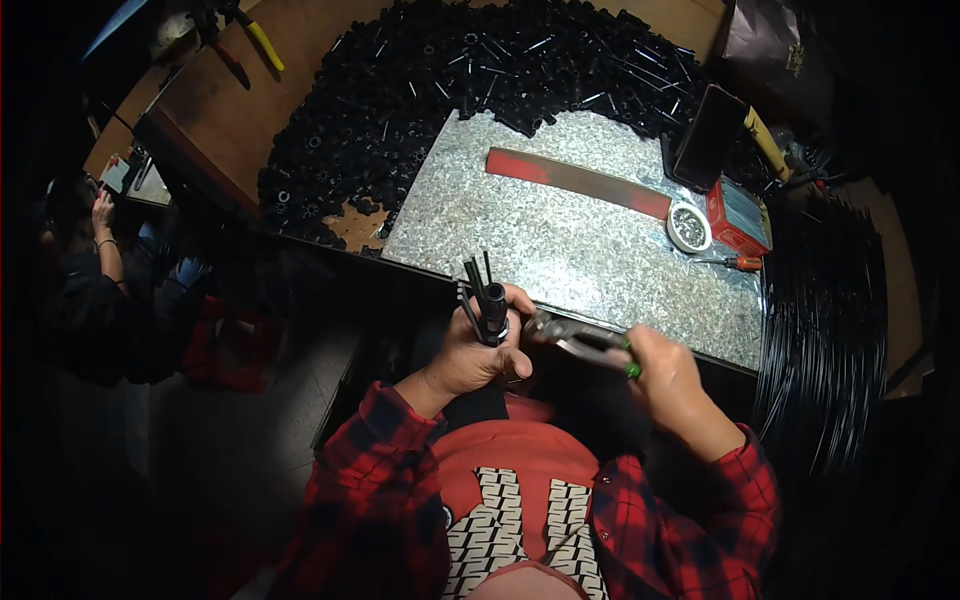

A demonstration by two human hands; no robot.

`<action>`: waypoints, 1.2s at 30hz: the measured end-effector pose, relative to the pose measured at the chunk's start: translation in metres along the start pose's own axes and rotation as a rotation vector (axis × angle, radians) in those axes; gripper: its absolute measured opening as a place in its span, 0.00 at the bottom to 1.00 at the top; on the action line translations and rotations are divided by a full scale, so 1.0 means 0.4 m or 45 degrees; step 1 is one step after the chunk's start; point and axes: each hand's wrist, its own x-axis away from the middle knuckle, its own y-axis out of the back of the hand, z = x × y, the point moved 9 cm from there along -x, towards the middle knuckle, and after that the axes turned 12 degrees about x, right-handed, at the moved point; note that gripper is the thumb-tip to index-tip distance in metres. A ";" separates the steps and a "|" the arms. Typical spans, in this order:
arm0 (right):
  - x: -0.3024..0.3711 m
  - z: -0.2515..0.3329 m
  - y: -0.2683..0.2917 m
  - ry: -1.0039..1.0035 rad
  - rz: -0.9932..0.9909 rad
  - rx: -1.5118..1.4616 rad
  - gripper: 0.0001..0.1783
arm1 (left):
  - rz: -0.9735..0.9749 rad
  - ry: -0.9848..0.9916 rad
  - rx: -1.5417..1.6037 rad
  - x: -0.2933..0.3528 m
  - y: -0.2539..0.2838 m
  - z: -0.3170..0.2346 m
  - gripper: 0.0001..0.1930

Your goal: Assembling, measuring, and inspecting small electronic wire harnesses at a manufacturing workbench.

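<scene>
black tube (494, 308) in left-hand fingers (508, 345), pliers (578, 340) alongside

A speckled grey metal sheet (560, 230) covers the middle of the brown workbench (250, 110). A long red strip (580, 180) lies across the sheet, with a small round white tin (689, 227) at its right end and a red box (738, 218) just beside that. An orange-handled screwdriver (735, 262) lies near the box. A large heap of black parts (420, 90) spreads behind the sheet, and yellow-handled pliers (262, 42) rest at the far left. Another person (95, 270) sits at the left edge.
</scene>
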 end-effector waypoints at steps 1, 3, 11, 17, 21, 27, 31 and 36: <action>-0.005 -0.020 0.030 0.001 -0.112 0.038 0.08 | 0.011 -0.001 -0.009 0.000 0.003 0.004 0.38; -0.032 -0.077 0.078 -0.061 -0.299 0.104 0.08 | 0.005 -0.033 -0.015 0.013 0.013 0.009 0.39; -0.175 -0.401 0.120 -0.554 -0.150 0.310 0.06 | 0.416 -0.351 -0.540 0.060 -0.175 -0.036 0.38; -0.256 -0.448 0.057 -0.464 0.133 0.560 0.12 | 0.567 -0.318 -0.548 0.104 -0.232 0.003 0.33; -0.277 -0.417 0.044 -0.438 0.152 0.617 0.12 | 0.530 -0.393 -0.579 0.113 -0.229 0.015 0.34; -0.286 -0.397 0.045 -0.519 0.185 0.516 0.11 | 0.500 -0.419 -0.534 0.114 -0.203 0.022 0.33; -0.276 -0.416 0.048 -0.534 0.045 0.321 0.08 | 0.412 -0.484 -0.550 0.098 -0.181 -0.011 0.34; -0.241 -0.382 0.089 -0.376 -0.323 0.072 0.05 | 0.262 -0.319 -0.449 0.063 -0.125 -0.025 0.35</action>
